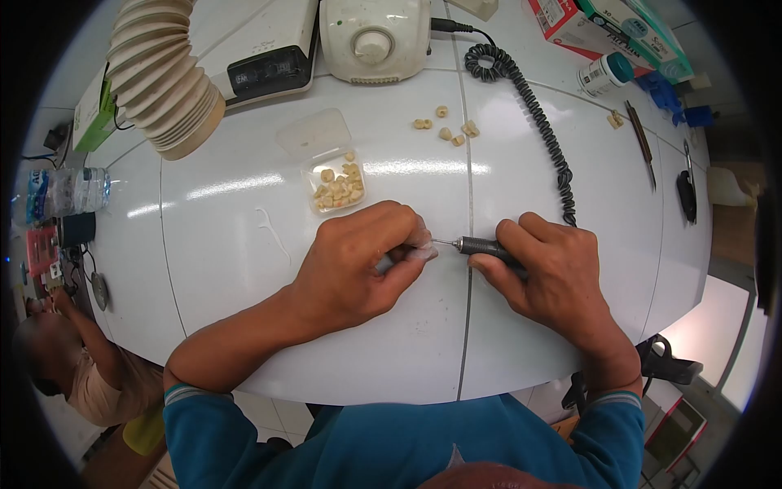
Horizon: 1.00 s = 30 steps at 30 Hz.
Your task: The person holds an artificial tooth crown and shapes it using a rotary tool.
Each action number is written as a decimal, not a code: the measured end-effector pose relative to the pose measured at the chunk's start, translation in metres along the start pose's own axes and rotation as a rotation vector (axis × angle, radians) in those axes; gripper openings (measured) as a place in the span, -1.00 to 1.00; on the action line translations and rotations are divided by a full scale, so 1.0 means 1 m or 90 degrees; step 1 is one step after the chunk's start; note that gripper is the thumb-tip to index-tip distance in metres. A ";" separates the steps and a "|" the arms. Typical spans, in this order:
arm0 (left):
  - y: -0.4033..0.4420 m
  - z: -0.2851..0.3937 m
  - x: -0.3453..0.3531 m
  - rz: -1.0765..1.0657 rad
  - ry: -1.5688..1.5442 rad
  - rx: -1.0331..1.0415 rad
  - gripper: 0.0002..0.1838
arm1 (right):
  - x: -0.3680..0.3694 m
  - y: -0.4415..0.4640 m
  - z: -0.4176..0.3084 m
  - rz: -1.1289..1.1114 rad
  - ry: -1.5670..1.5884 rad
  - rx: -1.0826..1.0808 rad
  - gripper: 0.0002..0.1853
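My right hand (554,265) is wrapped round a dark rotary handpiece (482,246), whose thin metal bit points left. Its coiled black cord (542,118) runs up to a cream control unit (373,45) with a round knob. Close to the bit's tip, my left hand (362,253) is closed in a pinch with whitish dust on the fingertips. Whatever sits between those fingers is hidden. Just above the left hand stands a small clear box (340,205) with its lid open, holding several yellowish tooth-shaped pieces (338,186). More such pieces (445,133) lie loose farther back.
A ribbed hose (163,73) hangs at the upper left beside a white device (273,69). A white floss pick (273,232) lies left of the box. At right are a white jar (604,75), a brown-handled tool (640,143) and a black-handled knife (687,191). Another person (90,359) sits at left.
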<state>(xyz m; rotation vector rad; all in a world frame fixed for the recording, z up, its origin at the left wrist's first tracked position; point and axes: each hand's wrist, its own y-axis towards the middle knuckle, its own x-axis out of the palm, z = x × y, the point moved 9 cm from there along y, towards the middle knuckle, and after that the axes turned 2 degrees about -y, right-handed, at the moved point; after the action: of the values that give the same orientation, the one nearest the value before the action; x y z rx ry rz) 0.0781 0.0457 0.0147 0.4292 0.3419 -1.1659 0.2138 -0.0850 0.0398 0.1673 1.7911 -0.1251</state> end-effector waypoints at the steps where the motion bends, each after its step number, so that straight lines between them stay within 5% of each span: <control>1: 0.000 0.000 0.000 -0.001 0.000 0.000 -0.77 | 0.000 0.000 0.000 0.001 -0.003 0.005 -0.55; 30: 0.000 -0.001 0.000 -0.003 0.005 -0.004 -0.77 | 0.002 0.000 0.002 -0.023 0.022 0.009 -0.59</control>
<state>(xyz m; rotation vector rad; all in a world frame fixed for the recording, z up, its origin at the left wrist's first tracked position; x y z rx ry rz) 0.0778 0.0461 0.0143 0.4279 0.3530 -1.1682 0.2152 -0.0856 0.0379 0.1483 1.8278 -0.1613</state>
